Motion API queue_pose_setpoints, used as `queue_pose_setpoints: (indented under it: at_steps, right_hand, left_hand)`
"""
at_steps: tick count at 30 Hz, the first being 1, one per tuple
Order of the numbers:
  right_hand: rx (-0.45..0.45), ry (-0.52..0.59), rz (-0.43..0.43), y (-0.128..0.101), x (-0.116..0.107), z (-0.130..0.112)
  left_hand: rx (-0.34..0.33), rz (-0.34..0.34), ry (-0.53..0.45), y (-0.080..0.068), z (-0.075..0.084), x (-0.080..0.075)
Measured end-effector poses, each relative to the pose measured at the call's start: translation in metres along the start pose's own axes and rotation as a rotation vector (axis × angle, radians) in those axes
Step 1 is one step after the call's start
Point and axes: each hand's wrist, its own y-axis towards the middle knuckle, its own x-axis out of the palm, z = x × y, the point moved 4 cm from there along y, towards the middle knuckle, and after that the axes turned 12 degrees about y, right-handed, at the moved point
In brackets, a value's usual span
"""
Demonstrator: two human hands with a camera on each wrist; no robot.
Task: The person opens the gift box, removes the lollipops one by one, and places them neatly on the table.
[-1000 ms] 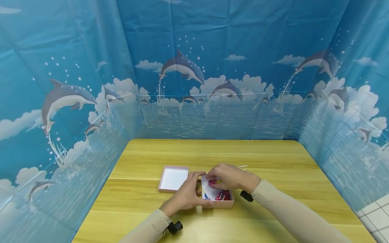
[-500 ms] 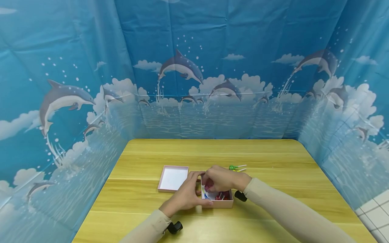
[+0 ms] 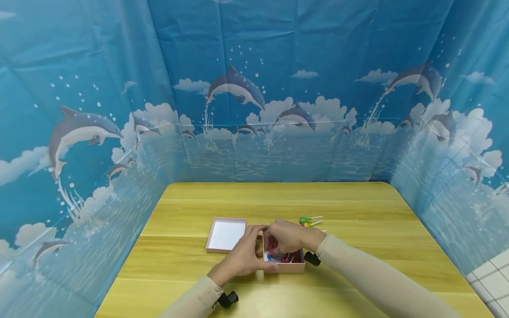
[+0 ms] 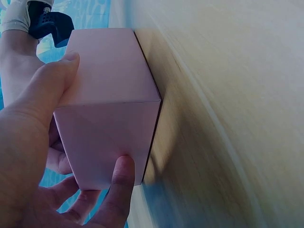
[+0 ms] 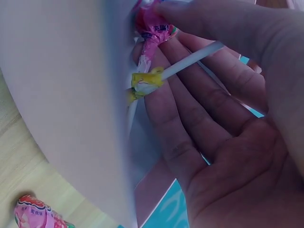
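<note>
A pink open-topped box [image 3: 289, 268] with a white inside stands on the table. My left hand [image 3: 247, 252] grips it by a corner: in the left wrist view the thumb lies on one pink wall [image 4: 110, 66] and a fingertip presses the adjoining one. My right hand [image 3: 291, 236] reaches into the box with bent fingers. The right wrist view shows its thumb and fingers pinching a pink-wrapped lollipop [image 5: 152, 28]. A yellow-wrapped lollipop [image 5: 148, 81] with a white stick lies across the fingers. Red-wrapped candies [image 3: 293, 257] sit in the box's near right corner, partly hidden by the hand.
Left of the box lies its shallow lid [image 3: 226, 234], white side up. Behind the right hand are a green lollipop [image 3: 305, 219] and a yellow lollipop [image 3: 309, 224]. Another pink-wrapped lollipop [image 5: 35, 213] lies outside the box. A dolphin-print curtain [image 3: 254, 150] surrounds the table.
My right hand has shifted left and toward the near side inside the box, uncovering the green and yellow lollipops and another stick behind it. My left hand stays on the box.
</note>
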Motion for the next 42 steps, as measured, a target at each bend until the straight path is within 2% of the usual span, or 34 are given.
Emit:
queue_pose_setpoints:
  at_steps: [20,28,35,42]
  right_hand:
    - [-0.023,0.023,0.043,-0.005,-0.011,-0.004]
    - [-0.008,0.063,0.074,-0.011,-0.008,-0.003]
    - [-0.027,0.116,0.091,-0.014,-0.005,-0.006]
    - [-0.026,0.162,0.119,-0.019,-0.009,-0.005]
  left_hand:
    - [0.001,0.012,0.021,0.004,-0.001,-0.003]
    - [-0.022,0.001,0.001,0.002,-0.002,0.000]
    - [-0.018,0.009,-0.012,-0.002,-0.002,0.003]
    - [-0.007,0.013,-0.001,0.001,-0.002,0.002]
